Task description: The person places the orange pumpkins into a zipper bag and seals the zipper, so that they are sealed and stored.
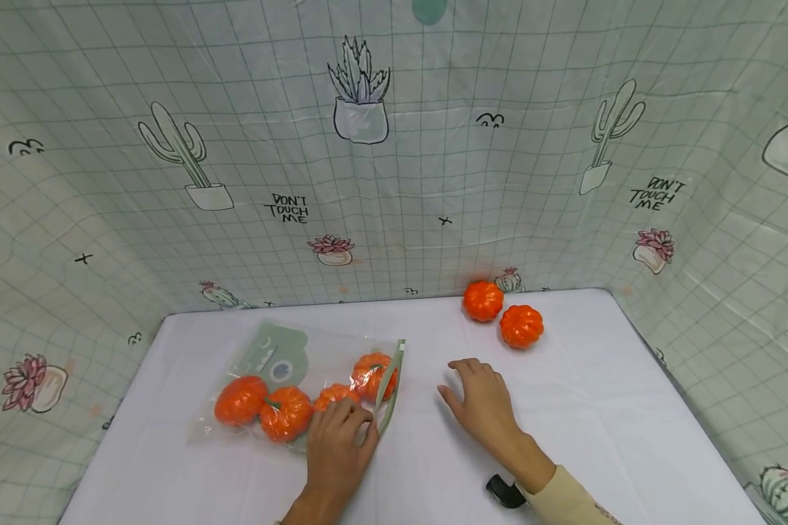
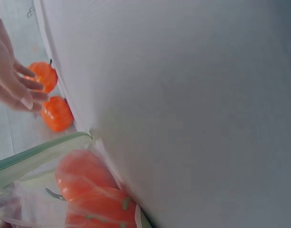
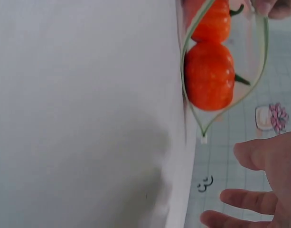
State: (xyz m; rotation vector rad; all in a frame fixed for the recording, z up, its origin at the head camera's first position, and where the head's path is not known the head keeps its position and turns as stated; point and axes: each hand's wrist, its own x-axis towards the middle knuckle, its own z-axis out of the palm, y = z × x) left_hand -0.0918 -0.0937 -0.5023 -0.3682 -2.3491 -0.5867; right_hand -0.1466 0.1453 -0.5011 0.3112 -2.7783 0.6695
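A clear zip bag (image 1: pixel 328 350) with a green-edged mouth lies on its side on the table, holding several small orange pumpkins (image 1: pixel 287 414). My left hand (image 1: pixel 340 446) pinches the upper edge of the bag near its mouth, and the right wrist view shows that mouth (image 3: pixel 183 71) gaping. Beside the opening, my right hand (image 1: pixel 484 405) hovers with fingers spread and nothing in it. Beyond it sit two loose pumpkins, one (image 1: pixel 482 300) at the back edge and another (image 1: pixel 522 326) slightly nearer. The left wrist view shows bagged pumpkins (image 2: pixel 83 173) through the plastic.
White cloth covers the table (image 1: pixel 584 408). A grid-patterned curtain (image 1: pixel 407 168) with plant drawings rises behind and at both sides. The black wrist device (image 1: pixel 504 491) sits by my right sleeve (image 1: pixel 565 499).
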